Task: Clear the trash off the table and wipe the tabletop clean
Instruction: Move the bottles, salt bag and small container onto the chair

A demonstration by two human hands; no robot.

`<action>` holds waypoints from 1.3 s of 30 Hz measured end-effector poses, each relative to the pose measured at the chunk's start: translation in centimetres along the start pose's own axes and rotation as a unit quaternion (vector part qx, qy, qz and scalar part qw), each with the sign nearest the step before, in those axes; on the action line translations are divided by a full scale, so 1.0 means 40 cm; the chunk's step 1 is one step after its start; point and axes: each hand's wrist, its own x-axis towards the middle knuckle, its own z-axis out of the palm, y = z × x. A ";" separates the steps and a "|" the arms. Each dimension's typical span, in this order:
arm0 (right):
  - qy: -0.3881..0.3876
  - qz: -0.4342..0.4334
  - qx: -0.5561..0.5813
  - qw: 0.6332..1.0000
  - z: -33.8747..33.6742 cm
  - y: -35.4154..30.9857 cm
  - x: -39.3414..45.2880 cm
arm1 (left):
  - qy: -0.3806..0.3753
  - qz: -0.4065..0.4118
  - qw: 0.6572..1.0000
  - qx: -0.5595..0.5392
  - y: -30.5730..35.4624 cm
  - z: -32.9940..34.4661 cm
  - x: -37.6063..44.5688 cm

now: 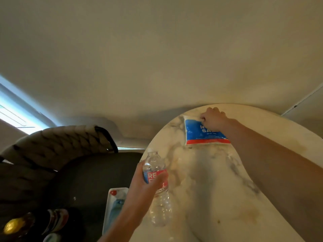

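Left hand gripping upright bottle

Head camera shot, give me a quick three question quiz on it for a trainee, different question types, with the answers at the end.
1. True or false: the left hand grips a clear plastic bottle.
2. The right hand is on which item? A) a blue and red packet B) a sponge C) a mug
3. Fill in: the blue and red packet lies flat near the far edge of the round marble ____.

Key: 1 true. 2 A; the fingers curl onto the packet's top edge. 3 table.
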 end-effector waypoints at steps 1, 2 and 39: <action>0.011 0.006 0.013 1.000 0.000 -0.002 -0.002 | -0.003 0.004 1.000 0.012 0.004 -0.006 0.004; 0.027 0.011 0.025 0.999 -0.001 -0.005 -0.005 | -0.004 0.010 1.000 0.025 0.010 -0.013 0.007; 0.271 -0.469 -0.004 0.841 -0.247 -0.586 -0.225 | 0.280 0.121 0.912 0.274 0.132 -0.638 -0.057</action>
